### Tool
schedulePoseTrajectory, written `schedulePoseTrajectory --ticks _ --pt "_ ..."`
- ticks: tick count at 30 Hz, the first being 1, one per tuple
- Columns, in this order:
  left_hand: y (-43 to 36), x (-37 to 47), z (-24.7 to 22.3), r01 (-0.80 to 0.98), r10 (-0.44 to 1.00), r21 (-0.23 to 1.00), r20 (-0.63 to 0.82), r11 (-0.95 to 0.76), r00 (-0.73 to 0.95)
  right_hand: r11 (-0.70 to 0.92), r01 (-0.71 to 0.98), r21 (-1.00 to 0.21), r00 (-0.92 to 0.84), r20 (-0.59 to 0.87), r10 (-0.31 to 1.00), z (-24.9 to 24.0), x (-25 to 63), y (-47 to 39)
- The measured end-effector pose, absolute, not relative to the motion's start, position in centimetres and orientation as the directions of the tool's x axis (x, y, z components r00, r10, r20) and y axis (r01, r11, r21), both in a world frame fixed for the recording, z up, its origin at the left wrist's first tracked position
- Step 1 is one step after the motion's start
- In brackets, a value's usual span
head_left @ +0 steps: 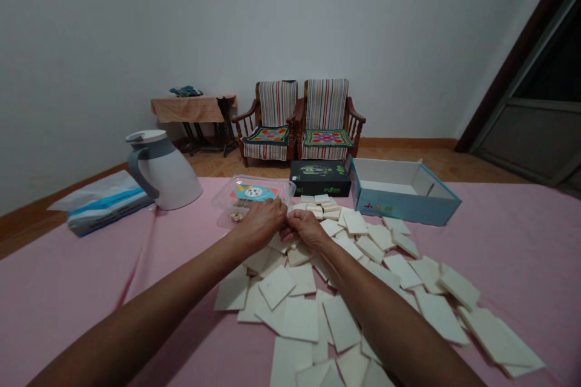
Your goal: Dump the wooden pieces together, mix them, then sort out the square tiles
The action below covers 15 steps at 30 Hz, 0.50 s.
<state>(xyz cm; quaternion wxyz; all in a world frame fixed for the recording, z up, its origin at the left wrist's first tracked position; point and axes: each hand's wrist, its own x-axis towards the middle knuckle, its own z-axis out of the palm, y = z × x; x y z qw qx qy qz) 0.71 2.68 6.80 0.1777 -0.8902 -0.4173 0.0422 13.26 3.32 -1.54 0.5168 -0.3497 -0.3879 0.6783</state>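
Observation:
My left hand (265, 219) and my right hand (307, 230) meet at the near right corner of a clear plastic box (222, 195). Fingers of both hands are closed and pressed together, but whatever lies between them is hidden. A blue, red and white label (255, 193) sits on the box, and small tan pieces (236, 216) show through its side. Below and around my hands, many thin pale wooden pieces (301, 318) lie loosely overlapped, mostly squares. Smaller pale blocks (323, 199) are gathered just beyond my right hand.
Behind the pieces stand a black box (320, 179) and an open light-blue box (403, 208). A white and grey jug (170, 175) and a tissue pack (109, 208) are on the left. The pink cloth (181, 266) covers the table. Two wooden chairs (327, 115) stand beyond.

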Motion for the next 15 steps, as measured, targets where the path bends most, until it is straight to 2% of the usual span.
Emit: schedulePoseTrajectory --ticks 4,15 --pt "2.5 0.2 6.5 0.697 0.745 -0.403 0.056 -0.593 0.665 -0.168 -0.387 -0.907 -0.231 -0.081 0.970 -1.3 13.3 3.3" --pt "3.0 -0.2 5.3 0.620 0.653 -0.512 0.143 -0.594 0.744 -0.197 -0.335 -0.921 -0.180 -0.143 0.973 0.1 13.3 2.9"
